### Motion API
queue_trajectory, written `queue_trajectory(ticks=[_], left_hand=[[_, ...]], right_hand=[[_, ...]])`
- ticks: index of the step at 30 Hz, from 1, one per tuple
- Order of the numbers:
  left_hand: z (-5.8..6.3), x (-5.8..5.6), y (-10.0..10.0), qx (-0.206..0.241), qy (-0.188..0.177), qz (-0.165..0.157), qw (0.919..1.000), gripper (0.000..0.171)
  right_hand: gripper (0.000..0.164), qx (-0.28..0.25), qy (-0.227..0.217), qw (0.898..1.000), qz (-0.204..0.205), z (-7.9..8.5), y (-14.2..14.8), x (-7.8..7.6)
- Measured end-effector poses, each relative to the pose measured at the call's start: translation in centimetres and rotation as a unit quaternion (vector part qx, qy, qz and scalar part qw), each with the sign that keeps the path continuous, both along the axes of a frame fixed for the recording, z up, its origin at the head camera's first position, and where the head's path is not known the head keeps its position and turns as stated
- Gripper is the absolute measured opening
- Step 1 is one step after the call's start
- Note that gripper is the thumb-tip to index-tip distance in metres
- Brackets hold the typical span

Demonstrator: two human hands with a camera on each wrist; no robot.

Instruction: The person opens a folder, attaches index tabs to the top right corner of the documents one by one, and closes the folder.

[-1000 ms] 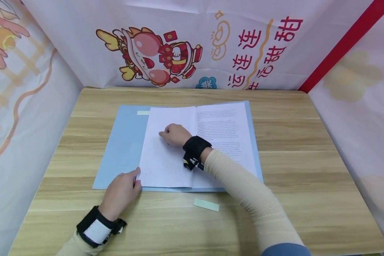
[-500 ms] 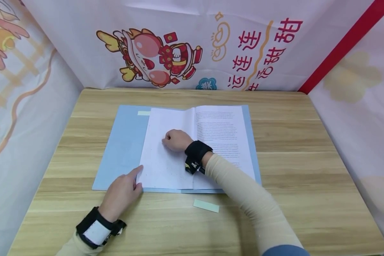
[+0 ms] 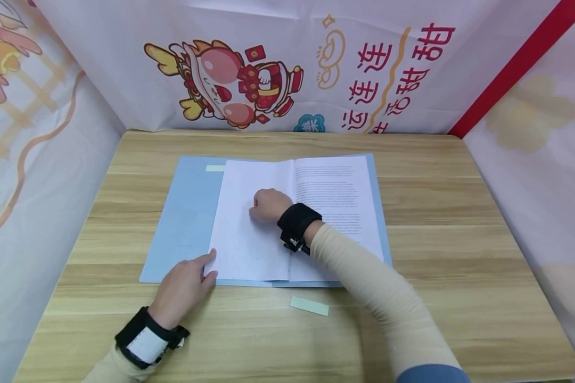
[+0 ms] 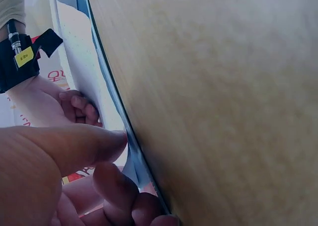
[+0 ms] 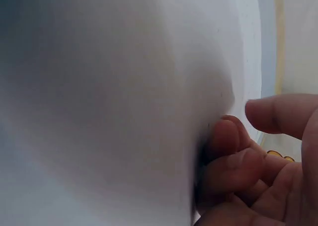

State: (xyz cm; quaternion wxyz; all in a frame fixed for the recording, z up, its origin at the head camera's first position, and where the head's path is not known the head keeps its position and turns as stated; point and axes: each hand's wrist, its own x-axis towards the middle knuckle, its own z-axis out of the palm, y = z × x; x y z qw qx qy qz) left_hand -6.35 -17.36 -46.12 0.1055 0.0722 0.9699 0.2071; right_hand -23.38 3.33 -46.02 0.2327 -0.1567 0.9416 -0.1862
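A booklet of white pages (image 3: 239,255) lies spread in a blue folder (image 3: 182,213); its left page looks blank and its right page (image 3: 326,186) has printed lines. My right hand (image 3: 271,205) rests on the left page near the fold, fingers curled, nothing visible in them. In the right wrist view, the thumb (image 5: 278,112) stands apart from those curled fingers. At the booklet's lower left corner is my left hand (image 3: 184,287), index finger and thumb spread and touching the page. The left wrist view shows the left thumb (image 4: 107,144) on the page edge.
A pale green strip (image 3: 309,306) lies on the wooden table (image 3: 460,255) in front of the folder. Another pale strip (image 3: 215,168) is at the folder's upper left. Printed white cloth (image 3: 268,21) hangs behind and on both sides.
My right hand has slid slightly right across the left page, toward the fold. The right page lifted a little, then settled. My left hand has barely moved.
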Motion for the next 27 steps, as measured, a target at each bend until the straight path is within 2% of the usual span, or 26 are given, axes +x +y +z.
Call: queue_trajectory(ticks=[5, 12, 19, 27], left_hand=[[0.10, 0.04, -0.05, -0.001, -0.003, 0.004, 1.0000, 0.049], [0.06, -0.01, 0.01, -0.002, -0.002, 0.002, 1.0000, 0.049], [0.48, 0.08, 0.20, -0.001, -0.012, 0.003, 0.9999, 0.051], [0.98, 0.13, 0.09, -0.005, -0.024, -0.005, 0.9997, 0.046]], right_hand=[[0.018, 0.059, -0.001, 0.998, 0.025, 0.31, -0.04, -0.06], [0.018, 0.104, -0.015, 0.993, 0.048, -0.24, -0.38, -0.40], [0.024, 0.109, -0.030, 0.993, 0.047, -0.29, -0.37, -0.44], [0.023, 0.107, -0.034, 0.993, 0.046, 0.32, -0.30, 0.07]])
